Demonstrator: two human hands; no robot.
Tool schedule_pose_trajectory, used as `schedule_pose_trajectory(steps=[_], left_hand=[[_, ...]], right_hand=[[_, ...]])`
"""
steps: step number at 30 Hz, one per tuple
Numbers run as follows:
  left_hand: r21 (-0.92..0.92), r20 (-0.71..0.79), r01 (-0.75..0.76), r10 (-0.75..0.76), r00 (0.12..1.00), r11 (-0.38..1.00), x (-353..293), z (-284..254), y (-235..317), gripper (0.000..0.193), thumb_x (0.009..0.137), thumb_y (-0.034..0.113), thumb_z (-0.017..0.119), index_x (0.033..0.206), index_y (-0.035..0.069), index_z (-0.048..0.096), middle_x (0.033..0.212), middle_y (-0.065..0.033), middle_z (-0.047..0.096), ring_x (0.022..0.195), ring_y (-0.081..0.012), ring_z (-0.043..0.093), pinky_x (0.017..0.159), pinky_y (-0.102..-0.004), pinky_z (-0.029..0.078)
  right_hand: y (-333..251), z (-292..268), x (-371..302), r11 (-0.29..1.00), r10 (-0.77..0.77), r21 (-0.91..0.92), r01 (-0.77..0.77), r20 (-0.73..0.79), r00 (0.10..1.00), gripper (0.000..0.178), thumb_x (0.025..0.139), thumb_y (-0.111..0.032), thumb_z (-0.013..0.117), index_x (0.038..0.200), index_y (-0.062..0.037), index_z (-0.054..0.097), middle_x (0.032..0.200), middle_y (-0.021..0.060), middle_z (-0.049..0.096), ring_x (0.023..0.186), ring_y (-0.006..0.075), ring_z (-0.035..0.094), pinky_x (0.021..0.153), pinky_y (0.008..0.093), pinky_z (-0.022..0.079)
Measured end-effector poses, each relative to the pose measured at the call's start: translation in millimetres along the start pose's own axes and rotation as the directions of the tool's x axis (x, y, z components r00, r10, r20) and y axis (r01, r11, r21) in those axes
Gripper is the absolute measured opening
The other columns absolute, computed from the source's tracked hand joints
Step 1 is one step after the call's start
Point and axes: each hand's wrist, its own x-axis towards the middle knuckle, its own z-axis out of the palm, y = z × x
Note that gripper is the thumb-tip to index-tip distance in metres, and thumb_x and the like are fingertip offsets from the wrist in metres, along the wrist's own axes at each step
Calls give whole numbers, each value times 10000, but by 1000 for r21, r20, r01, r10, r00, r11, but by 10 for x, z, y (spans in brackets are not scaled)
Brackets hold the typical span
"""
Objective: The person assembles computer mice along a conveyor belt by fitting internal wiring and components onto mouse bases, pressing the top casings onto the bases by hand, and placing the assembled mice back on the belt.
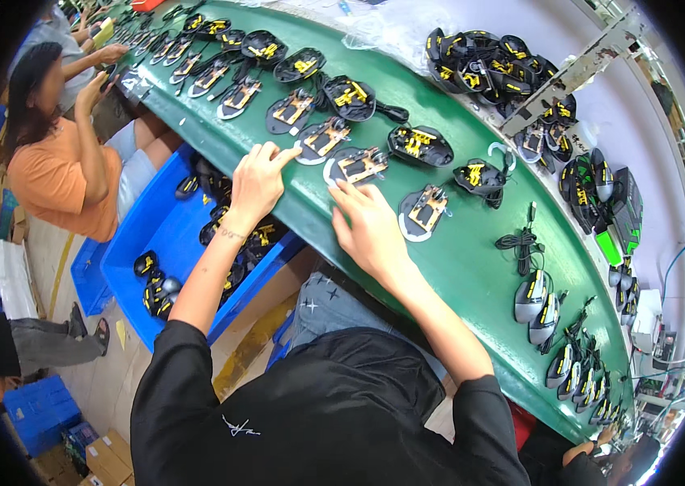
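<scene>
On the green conveyor belt [472, 231] lies a row of opened computer mice. My left hand [261, 182] has its index finger stretched to the pale rim of a mouse base [324, 139] carrying a circuit board; its other fingers are bent, with nothing visible in them. Fingertips of my right hand [368, 231] meet the white front edge of another mouse base [358, 166], thumb held apart. A third base with its board [423, 212] lies to the right of that hand. Beyond them are black upper shells with yellow parts, one shell [421, 146] lying upside down and another [480, 176] beside its cable.
Left of my lap a blue bin [136, 251] holds black mouse parts. Finished-looking mice [530, 296] with coiled cables line the belt at right. Shells pile up [488, 65] by a metal post [569, 77] on the far side. A co-worker in orange [59, 182] sits at left.
</scene>
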Motion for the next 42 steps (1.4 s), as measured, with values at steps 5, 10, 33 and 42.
schedule_pose_trajectory(steps=[5,10,33,42], left_hand=[[-28,-32,49,-50,998,998,-36,-52,-35,468,832,2,525,1252,173,640,879,-66,572,848,-258,572,770,-379,477],[-196,-49,268,-283,958,943,-99,95,-124,483,821,-39,474,1260,119,599,824,-64,567,815,-244,574,764,-385,468],[-284,-101,383,-424,900,879,190,183,64,193,836,-17,546,948,102,650,724,-53,566,682,-244,546,643,-386,429],[-216,-101,424,-452,886,880,8,80,-93,212,825,1,524,948,110,657,713,-43,546,693,-241,540,656,-395,427]], right_hand=[[350,-499,-261,972,229,-30,-233,-109,967,201,806,-47,676,1002,-23,714,960,133,713,875,288,661,795,387,537],[712,-617,267,952,252,-117,-284,-229,940,126,830,-144,698,900,-46,735,790,123,701,720,282,659,710,386,529],[3024,525,3353,955,216,-163,-246,-182,959,270,950,-158,442,1065,-4,631,1061,322,622,999,364,631,852,515,465],[1979,-1494,912,564,502,-519,-643,-403,765,273,806,-240,621,984,-80,752,904,188,715,863,315,711,819,410,553]])
